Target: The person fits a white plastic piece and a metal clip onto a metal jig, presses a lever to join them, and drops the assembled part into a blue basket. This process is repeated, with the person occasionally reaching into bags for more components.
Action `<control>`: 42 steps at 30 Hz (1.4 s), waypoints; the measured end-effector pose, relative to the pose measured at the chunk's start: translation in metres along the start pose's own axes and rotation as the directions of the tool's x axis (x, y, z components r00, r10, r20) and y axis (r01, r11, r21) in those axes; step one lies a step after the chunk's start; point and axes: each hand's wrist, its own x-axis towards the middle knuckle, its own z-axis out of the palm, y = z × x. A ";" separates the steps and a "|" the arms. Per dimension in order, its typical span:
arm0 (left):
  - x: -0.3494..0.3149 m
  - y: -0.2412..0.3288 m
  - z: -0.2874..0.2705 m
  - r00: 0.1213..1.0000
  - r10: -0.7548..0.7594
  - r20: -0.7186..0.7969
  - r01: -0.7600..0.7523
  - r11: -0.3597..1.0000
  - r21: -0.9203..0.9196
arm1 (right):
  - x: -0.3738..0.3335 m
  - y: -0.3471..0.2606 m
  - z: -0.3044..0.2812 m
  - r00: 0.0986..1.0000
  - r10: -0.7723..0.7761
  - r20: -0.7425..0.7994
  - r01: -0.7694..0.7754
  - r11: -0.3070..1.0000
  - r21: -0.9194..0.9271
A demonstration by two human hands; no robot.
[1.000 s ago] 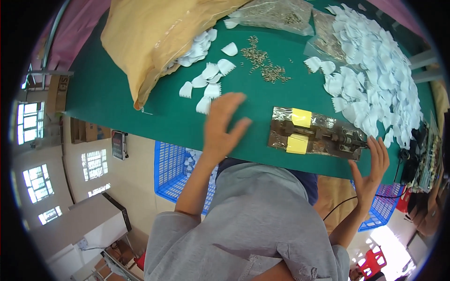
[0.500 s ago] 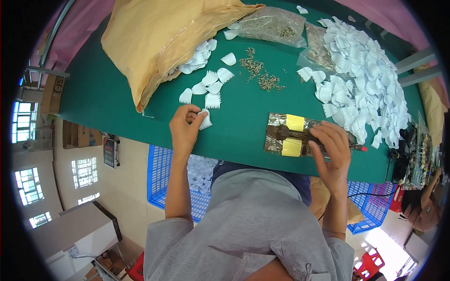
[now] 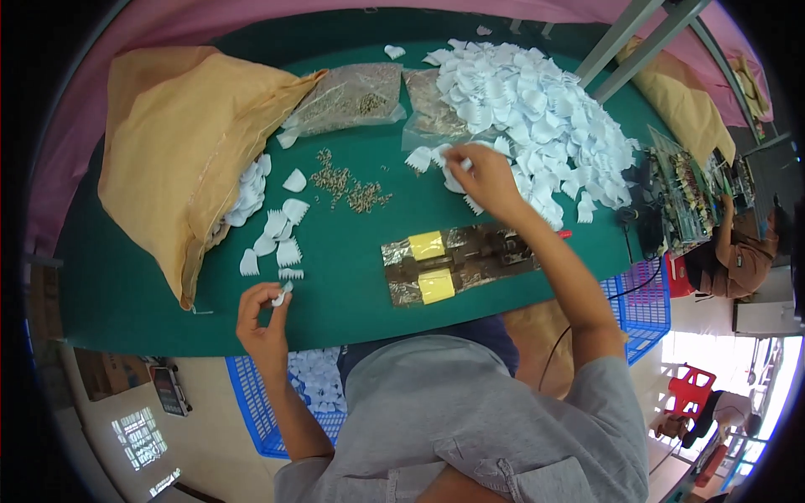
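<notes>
Pinching White Fan Pieces at Both Ends of the Green Worktop

Holding a small white fan-shaped piece (image 3: 283,292) between fingertips, the left hand (image 3: 264,323) sits at about 8 o'clock in the view, near the front edge of the green worktop (image 3: 352,251); its grip is clenched on that piece. Just above it, toward 10 o'clock, a few loose white pieces (image 3: 277,239) lie scattered on the cloth, spilling from the mouth of a large tan sack (image 3: 180,155) that lies on its side.

The right hand (image 3: 486,180) reaches up to about 1 o'clock, its grip closed on another white piece (image 3: 453,163) at the near edge of a big heap of white pieces (image 3: 545,117). The heap spreads from 12 to 2 o'clock.

Near the centre of the worktop, between the two hands, lies a foil-covered fixture (image 3: 461,260) carrying two yellow blocks (image 3: 432,267). At 11 o'clock from it sits a small scatter of brownish metal bits (image 3: 348,189), and beyond that, at 12 o'clock, two clear bags (image 3: 356,96) of similar bits rest against the sack and the heap.

Below the worktop edge, a blue crate (image 3: 251,402) shows at 7 o'clock with white pieces inside. Another person (image 3: 742,251) sits at 3 o'clock.
</notes>
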 end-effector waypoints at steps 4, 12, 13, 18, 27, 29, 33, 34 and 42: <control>-0.017 0.062 0.049 0.950 0.064 0.307 0.001 0.978 -0.208 | 0.047 0.014 0.034 0.996 -0.069 0.062 0.084 0.951 -0.297; -0.035 0.062 0.140 0.830 0.348 0.437 -0.359 0.931 -0.061 | 0.058 0.018 0.047 0.946 0.124 0.298 -0.117 0.992 -0.043; -0.033 0.062 0.144 0.826 0.383 0.413 -0.433 0.901 0.030 | 0.055 0.016 0.047 0.953 0.069 0.294 -0.070 0.998 -0.008; -0.044 0.052 0.160 0.873 0.377 0.310 -0.439 0.884 0.163 | 0.038 0.018 0.055 0.977 -0.069 0.201 0.089 0.992 -0.092; -0.044 0.035 0.173 0.941 0.269 0.204 -0.281 0.959 0.032 | 0.038 0.018 0.035 0.937 0.020 0.349 -0.004 0.999 -0.046; -0.040 0.030 0.175 0.911 0.363 0.194 -0.375 0.926 0.029 | 0.035 0.006 0.020 0.950 -0.029 0.311 -0.007 0.994 0.112; -0.040 0.028 0.173 0.940 0.279 0.195 -0.272 0.960 -0.065 | -0.023 -0.044 -0.004 0.899 -0.085 0.430 0.012 0.985 0.170; -0.039 0.029 0.174 0.935 0.280 0.219 -0.266 0.959 -0.094 | -0.040 -0.044 -0.006 0.889 -0.161 0.428 0.105 0.983 0.153; -0.041 0.023 0.175 0.917 0.180 0.356 -0.121 0.976 -0.181 | -0.061 -0.064 -0.023 0.805 -0.238 0.543 0.155 0.969 0.194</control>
